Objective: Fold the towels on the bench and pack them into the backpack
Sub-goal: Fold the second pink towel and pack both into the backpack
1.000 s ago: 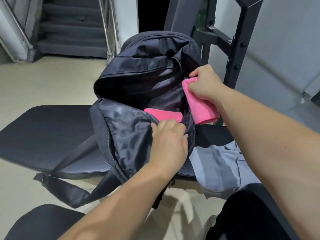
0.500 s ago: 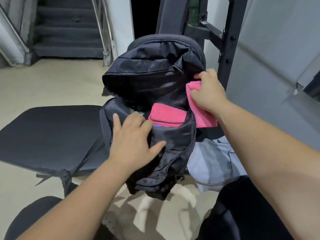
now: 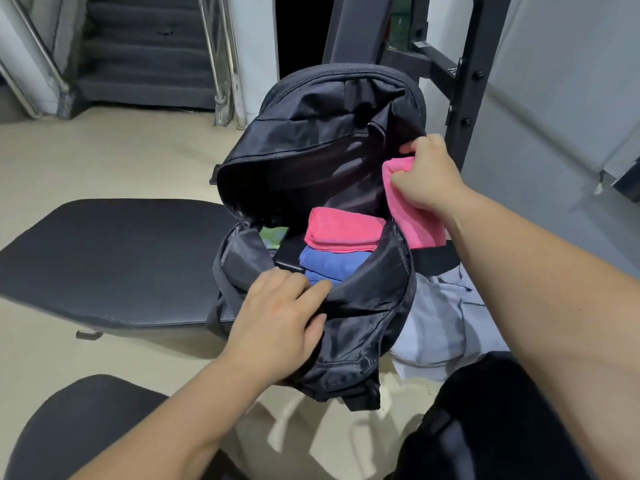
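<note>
Head view: the left hand [image 3: 280,317], which a moment before had lain flat with fingers spread on the backpack [image 3: 322,140], had its fingers over the rim of the front flap [image 3: 367,306] and its thumb beneath, pinching the fabric and drawing it down and toward the person. That had opened the backpack's mouth wider. A folded blue towel [image 3: 329,261] showed inside, under the packed pink towel [image 3: 343,226], where before only the pink one could be seen. A dark flat thing [image 3: 289,258] lay just left of them in the backpack.

The right hand [image 3: 429,178] was clamped on the loose pink towel [image 3: 415,223] at the right edge of the backpack's mouth, much where it had been, with the towel hanging outside. The backpack stood on the counter [image 3: 114,258], and a grey cloth [image 3: 443,323] lay to its right.

With the mouth held open, the way looked clear to drop this towel in on top of the stack.
</note>
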`<state>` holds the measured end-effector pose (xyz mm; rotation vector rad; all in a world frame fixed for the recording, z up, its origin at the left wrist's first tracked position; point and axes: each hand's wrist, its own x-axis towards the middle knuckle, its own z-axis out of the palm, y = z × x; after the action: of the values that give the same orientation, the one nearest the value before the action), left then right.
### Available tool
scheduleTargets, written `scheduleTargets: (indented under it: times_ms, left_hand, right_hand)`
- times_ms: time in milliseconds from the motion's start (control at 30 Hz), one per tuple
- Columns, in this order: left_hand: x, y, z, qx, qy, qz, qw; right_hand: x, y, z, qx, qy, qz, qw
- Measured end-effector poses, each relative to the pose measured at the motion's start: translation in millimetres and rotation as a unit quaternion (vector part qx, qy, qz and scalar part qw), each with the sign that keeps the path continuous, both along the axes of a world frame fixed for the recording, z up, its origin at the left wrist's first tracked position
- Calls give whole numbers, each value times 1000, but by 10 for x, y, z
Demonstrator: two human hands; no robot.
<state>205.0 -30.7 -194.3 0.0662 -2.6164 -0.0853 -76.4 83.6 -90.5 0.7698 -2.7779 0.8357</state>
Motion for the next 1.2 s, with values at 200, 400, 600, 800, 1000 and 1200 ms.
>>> scheduleTargets:
  times_ms: [200,400,600,800,1000,1200]
  left_hand:
    - [21,-278,93,19,2,41,999]
    - [34,-502,176,129,93,55,986]
    - [-151,-847,412,116,47,185,975]
    - [-190,-1054,510,131,-72,199,969]
    - [-120,-1071,414,142,-108,208,962]
    - [-120,-1050,420,136,-116,212,961]
  right_hand:
    - [256,295,26,-18,41,-10,999]
    - [962,305,-11,65,207,200,956]
    - [1079,-367,232,-15,135,293,947]
    - [952,-974,-274,-6,-125,249,961]
    - [900,-1284,-682,-79,-198,124,969]
    - [1134,-1294,-685,162,78,175,968]
